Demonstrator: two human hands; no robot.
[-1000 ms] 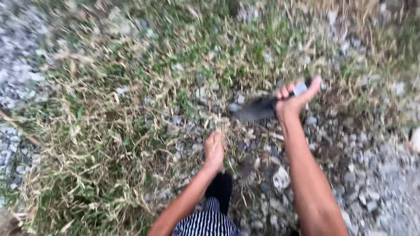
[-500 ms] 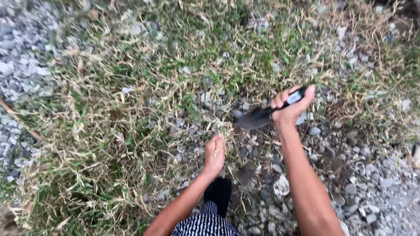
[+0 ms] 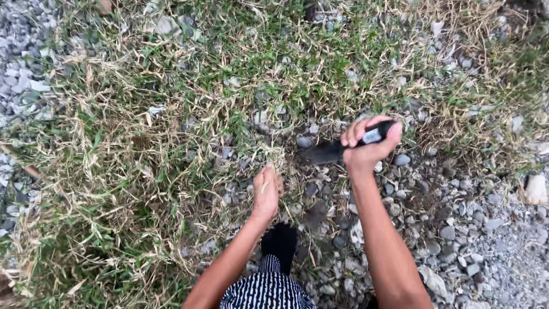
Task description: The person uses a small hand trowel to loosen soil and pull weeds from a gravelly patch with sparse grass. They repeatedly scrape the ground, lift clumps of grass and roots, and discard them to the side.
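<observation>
2 bare hands are seen from above, both reaching down to rough ground. The right hand [image 3: 366, 143] is closed in a full fist around the dark handle of a short knife [image 3: 337, 150], with the fingers wrapped over the top and a pale patch of the handle showing between them. The dark blade is pointed toward the person's left and is laid low against the soil, its tip just beside the base of a grass tuft [image 3: 269, 151]. The left hand [image 3: 266, 191] is stretched forward with the fingers drawn together at that same tuft; dry blades appear to be pinched at the fingertips, though how firmly they are gripped cannot be told. The 2 hands are near each other, the knife blade lying between them.

Under and behind the right hand a patch of bare dark soil [image 3: 320, 212] is exposed, strewn with grey pebbles [image 3: 452, 229]. A mat of mixed green and straw-coloured grass [image 3: 131, 171] is spread to the left and ahead. Loose grey gravel [image 3: 23, 74] is seen at the far left edge. A black-and-white striped garment [image 3: 266, 289] and a dark shoe [image 3: 280, 243] are visible at the bottom, between the forearms.
</observation>
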